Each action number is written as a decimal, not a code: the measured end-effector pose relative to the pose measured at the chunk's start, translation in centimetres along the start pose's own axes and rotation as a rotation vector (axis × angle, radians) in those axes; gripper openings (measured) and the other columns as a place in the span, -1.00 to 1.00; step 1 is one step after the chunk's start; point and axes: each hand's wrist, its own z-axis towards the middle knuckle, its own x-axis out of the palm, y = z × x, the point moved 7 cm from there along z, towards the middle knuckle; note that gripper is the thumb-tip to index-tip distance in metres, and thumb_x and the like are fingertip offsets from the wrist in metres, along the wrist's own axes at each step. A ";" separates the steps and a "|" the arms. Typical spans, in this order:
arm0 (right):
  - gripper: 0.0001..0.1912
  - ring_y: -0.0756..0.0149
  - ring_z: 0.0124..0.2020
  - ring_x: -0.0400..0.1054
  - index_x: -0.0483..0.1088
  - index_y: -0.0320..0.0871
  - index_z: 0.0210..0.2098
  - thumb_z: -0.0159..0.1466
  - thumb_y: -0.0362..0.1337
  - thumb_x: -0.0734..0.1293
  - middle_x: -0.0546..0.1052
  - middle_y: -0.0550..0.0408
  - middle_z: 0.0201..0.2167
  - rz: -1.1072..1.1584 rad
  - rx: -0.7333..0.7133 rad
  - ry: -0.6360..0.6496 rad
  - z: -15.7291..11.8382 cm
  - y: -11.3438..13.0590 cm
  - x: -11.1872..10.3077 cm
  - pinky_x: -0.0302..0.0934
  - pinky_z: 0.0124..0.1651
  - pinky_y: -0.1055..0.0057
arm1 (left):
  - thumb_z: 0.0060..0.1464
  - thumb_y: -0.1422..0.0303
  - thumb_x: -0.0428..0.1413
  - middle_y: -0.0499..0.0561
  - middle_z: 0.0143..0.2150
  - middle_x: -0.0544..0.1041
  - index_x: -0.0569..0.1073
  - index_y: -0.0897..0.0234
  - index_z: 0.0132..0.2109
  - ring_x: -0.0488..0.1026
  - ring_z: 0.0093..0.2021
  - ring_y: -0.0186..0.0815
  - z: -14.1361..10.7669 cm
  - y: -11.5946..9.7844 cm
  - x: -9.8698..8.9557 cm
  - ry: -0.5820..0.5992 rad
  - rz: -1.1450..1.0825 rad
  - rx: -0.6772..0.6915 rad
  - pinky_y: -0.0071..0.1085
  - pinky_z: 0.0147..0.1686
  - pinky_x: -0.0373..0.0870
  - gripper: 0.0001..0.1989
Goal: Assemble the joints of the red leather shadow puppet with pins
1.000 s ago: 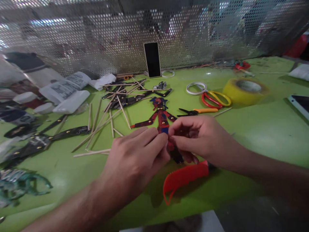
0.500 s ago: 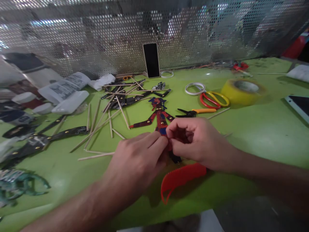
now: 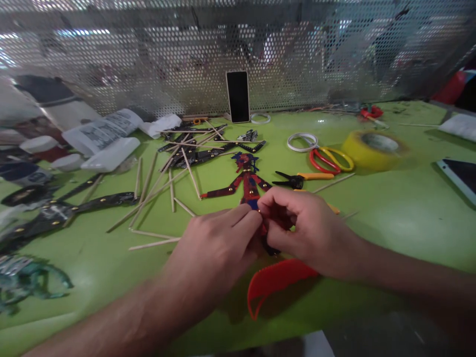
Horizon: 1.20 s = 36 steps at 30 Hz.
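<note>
A flat jointed figure (image 3: 251, 184), red, blue and black with brass-coloured fasteners, lies on the green table with its head away from me. My left hand (image 3: 219, 243) is closed over its lower body, thumb and fingers pressed together. From the right, my right hand (image 3: 305, 228) pinches at the figure's hip, its fingertips touching those of my left hand. The legs are mostly hidden under both hands; a dark foot shows between them. Just nearer to me lies an orange-red plastic piece (image 3: 278, 280), partly beneath my right hand.
Wooden sticks (image 3: 148, 191) and black jointed figures (image 3: 70, 210) spread over the left. A phone (image 3: 238, 96) leans on the perforated metal screen (image 3: 163, 59). Black-tipped pliers (image 3: 297, 178), red-yellow scissors (image 3: 329, 159), a white ring (image 3: 302, 142) and yellow tape (image 3: 372, 149) lie to the right.
The view has shifted slightly, so most things sit a little lower and to the right. Both hands keep nearly the same hold at the figure's hips. Another orange handle shows beyond my right hand.
</note>
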 end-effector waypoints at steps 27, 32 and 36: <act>-0.85 0.45 -0.47 0.26 0.30 -0.12 -0.35 0.19 -0.49 0.30 0.36 0.21 -0.47 0.072 -0.261 -0.004 -1.5 2.7 -0.3 0.21 -0.47 0.50 | 0.16 0.48 -0.01 -0.16 -0.53 0.31 0.44 0.35 -0.41 0.19 -0.52 -0.53 0.4 0.5 -0.9 0.354 -0.813 -0.389 -0.66 -0.56 0.17 -0.79; -0.85 0.49 -0.47 0.24 0.30 -0.13 -0.36 0.19 -0.51 0.30 0.36 0.23 -0.48 0.035 -0.301 -0.023 -1.6 3.0 -0.4 0.19 -0.47 0.54 | 0.16 0.50 -0.01 -0.14 -0.52 0.34 0.47 0.36 -0.39 0.22 -0.50 -0.51 0.5 0.6 -0.7 0.373 -0.805 -0.388 -0.66 -0.53 0.20 -0.79; -0.85 0.53 -0.48 0.20 0.30 -0.14 -0.36 0.19 -0.51 0.30 0.34 0.26 -0.49 0.019 -0.334 -0.032 -1.7 3.0 -0.3 0.16 -0.48 0.57 | 0.15 0.52 0.00 -0.17 -0.54 0.30 0.41 0.35 -0.45 0.18 -0.51 -0.54 0.7 0.6 -0.7 0.360 -0.843 -0.379 -0.69 -0.55 0.16 -0.79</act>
